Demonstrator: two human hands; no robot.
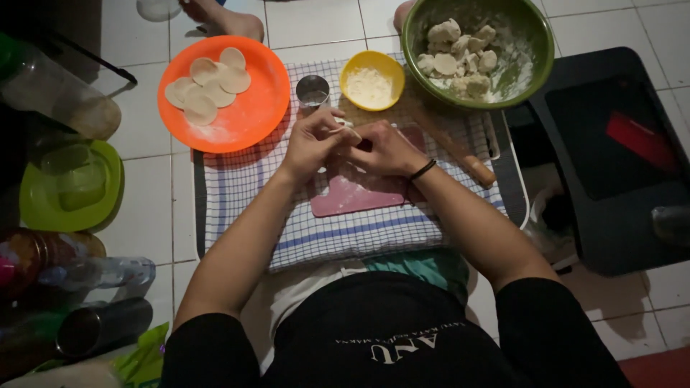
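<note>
My left hand (310, 141) and my right hand (388, 149) meet above a pink board (356, 195) on a checked cloth (345, 237). Both pinch a small pale piece of dough (343, 130) between their fingertips. A black band circles my right wrist. Just beyond the hands stand a round metal cutter (313, 91) and a yellow bowl (371, 80) of flour. A wooden rolling pin (453, 147) lies to the right of my right hand.
An orange plate (248, 115) with several flat dough rounds sits far left. A green bowl (532, 43) holds several dough lumps far right. A green plate (43, 201), bottles (86, 276) and a plastic jar (57, 93) lie left; a dark tray (611, 215) lies right. Another person's feet (230, 21) show on the floor tiles.
</note>
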